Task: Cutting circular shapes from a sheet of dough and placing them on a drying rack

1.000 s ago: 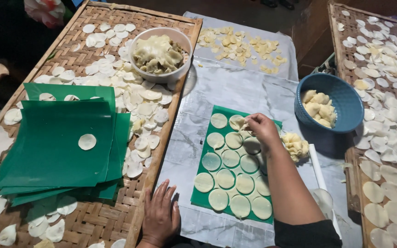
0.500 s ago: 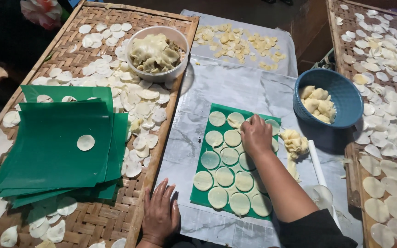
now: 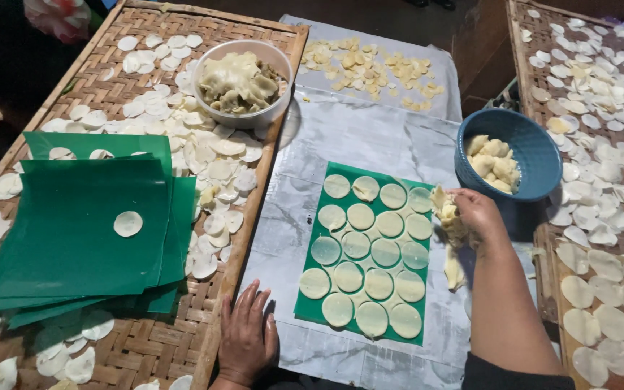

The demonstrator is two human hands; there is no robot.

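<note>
A green plastic sheet (image 3: 310, 273) lies on the silver-covered table, covered with several flat round dough discs (image 3: 379, 249). My right hand (image 3: 477, 212) is at the sheet's right edge, closed around a lump of pale yellow dough (image 3: 448, 217). My left hand (image 3: 246, 337) rests flat, fingers spread, on the table at the edge of the woven tray, left of the sheet's near corner.
A blue bowl (image 3: 536, 155) of dough lumps stands right of the sheet. A white bowl (image 3: 240, 115) of dough sits on the left woven tray (image 3: 88, 79) among dried discs and a stack of green sheets (image 3: 74, 231). Another disc-covered tray (image 3: 615, 144) lies at right.
My right hand has moved from over the discs on the sheet to its right edge, onto the dough lump. The left hand has stayed put.
</note>
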